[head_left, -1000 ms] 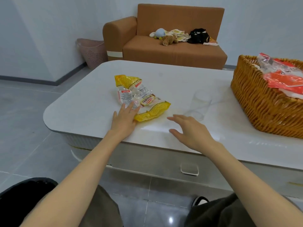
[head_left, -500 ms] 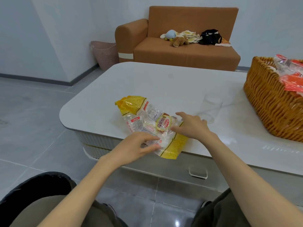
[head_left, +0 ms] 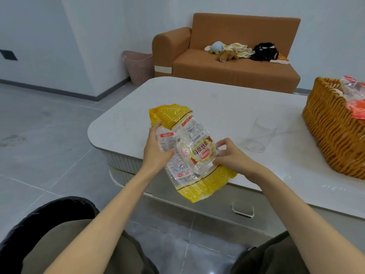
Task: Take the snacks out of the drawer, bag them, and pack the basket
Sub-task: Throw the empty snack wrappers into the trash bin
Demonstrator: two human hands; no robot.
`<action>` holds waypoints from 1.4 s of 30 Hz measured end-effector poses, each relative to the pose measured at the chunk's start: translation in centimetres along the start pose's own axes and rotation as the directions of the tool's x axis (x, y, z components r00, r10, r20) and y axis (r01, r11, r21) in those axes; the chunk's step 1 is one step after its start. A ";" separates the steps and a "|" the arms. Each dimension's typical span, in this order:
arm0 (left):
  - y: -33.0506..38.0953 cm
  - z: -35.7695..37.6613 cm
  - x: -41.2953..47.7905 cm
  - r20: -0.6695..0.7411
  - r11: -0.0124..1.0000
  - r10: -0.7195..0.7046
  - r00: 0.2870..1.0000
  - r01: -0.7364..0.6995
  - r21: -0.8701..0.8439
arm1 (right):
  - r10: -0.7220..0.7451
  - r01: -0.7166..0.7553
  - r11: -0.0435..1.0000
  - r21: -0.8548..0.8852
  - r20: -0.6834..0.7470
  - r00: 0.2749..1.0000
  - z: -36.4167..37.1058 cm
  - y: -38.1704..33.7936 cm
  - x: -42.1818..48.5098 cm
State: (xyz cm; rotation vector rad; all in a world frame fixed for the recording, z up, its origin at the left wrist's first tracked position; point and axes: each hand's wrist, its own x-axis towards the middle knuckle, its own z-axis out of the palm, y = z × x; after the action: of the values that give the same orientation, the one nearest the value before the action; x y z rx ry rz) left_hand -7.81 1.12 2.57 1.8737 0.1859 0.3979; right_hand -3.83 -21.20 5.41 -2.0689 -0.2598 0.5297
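A yellow-ended clear plastic snack bag (head_left: 189,151) hangs in the air over the near edge of the white table (head_left: 227,103). My left hand (head_left: 156,149) grips its left side with the thumb on the front. At the bag's right side, my right hand (head_left: 229,155) pinches the clear film by the round label. A wicker basket (head_left: 331,135) stands at the table's right edge with red and clear snack packs (head_left: 355,97) inside. The drawer front with its handle (head_left: 243,209) sits below the tabletop, closed.
A clear plastic cup (head_left: 258,135) stands on the table between the bag and the basket. Behind the table are a brown sofa (head_left: 227,62) with soft toys and a pink bin (head_left: 139,67). My knees show at the bottom.
The bag lay flat on the table under my left hand; both hands then took hold of it and lifted it off the table towards me.
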 end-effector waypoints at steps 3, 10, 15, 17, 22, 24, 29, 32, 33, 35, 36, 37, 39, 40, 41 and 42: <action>1.0 -1.3 0.3 0.029 0.993 -0.022 0.999 0.025 -0.119 | -0.048 0.047 0.995 0.093 0.015 0.999 -0.3 -0.4 -1.4; 4.2 -5.0 -1.9 0.250 0.981 0.035 0.968 0.014 -0.193 | -0.107 0.108 0.939 0.327 -0.019 0.994 0.2 -3.1 -3.2; 7.2 -9.2 -3.7 0.326 0.979 -0.051 0.944 0.112 -0.170 | -0.185 0.192 0.894 0.405 -0.058 0.981 0.6 -6.6 -3.4; 7.9 -10.9 -4.4 0.364 0.979 -0.067 0.929 0.131 -0.155 | -0.183 0.200 0.869 0.453 -0.082 0.980 0.9 -8.1 -3.3; 8.1 -15.0 -5.6 0.435 0.813 -0.129 0.891 0.347 -0.468 | -0.352 0.388 0.886 0.253 -0.178 0.919 3.6 -11.0 -4.7; 7.7 -16.2 -6.3 0.401 0.841 -0.149 0.904 0.329 -0.429 | -0.431 0.467 0.865 0.183 -0.204 0.879 5.4 -12.0 -4.9; 5.8 -17.4 -7.8 0.137 0.987 -0.123 0.983 0.136 -0.088 | -0.489 0.501 0.864 0.046 -0.156 0.858 9.3 -13.6 -5.0; 3.5 -19.3 -9.0 0.043 0.991 -0.106 0.993 0.109 -0.076 | -0.381 0.384 0.905 0.185 -0.052 0.923 11.7 -13.8 -4.8; 2.5 -19.9 -9.4 0.014 0.994 -0.093 0.996 0.094 -0.054 | -0.345 0.337 0.915 0.222 -0.005 0.939 12.7 -13.5 -4.8; 0.5 -21.1 -10.4 0.004 0.996 -0.087 0.996 0.087 -0.024 | -0.358 0.346 0.924 0.166 0.055 0.932 15.0 -12.5 -4.3; -0.5 -21.6 -10.9 0.021 0.995 -0.099 0.995 0.099 0.013 | -0.401 0.396 0.915 0.085 0.064 0.914 16.3 -11.7 -3.8; -1.6 -22.1 -11.2 0.039 0.990 -0.116 0.992 0.112 0.086 | -0.439 0.440 0.898 0.010 0.073 0.895 17.6 -10.9 -3.3; -3.8 -23.2 -11.8 0.016 0.949 -0.167 0.986 0.156 0.272 | -0.442 0.449 0.893 -0.038 0.118 0.889 20.4 -9.7 -2.3; -4.9 -23.7 -12.1 -0.018 0.917 -0.198 0.980 0.191 0.350 | -0.425 0.433 0.901 -0.025 0.151 0.892 21.6 -9.2 -1.9; -5.9 -24.2 -12.5 -0.034 0.888 -0.225 0.974 0.220 0.405 | -0.407 0.416 0.909 -0.013 0.186 0.894 22.9 -8.8 -1.5; -6.8 -24.4 -12.9 -0.017 0.863 -0.237 0.971 0.219 0.456 | -0.401 0.413 0.911 -0.011 0.219 0.890 23.9 -8.5 -1.1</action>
State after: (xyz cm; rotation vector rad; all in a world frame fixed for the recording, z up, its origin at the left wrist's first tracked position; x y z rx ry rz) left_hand -28.19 20.90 0.96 2.2874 0.5066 0.1569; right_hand -15.79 1.00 2.07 -1.9356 -0.8255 0.4848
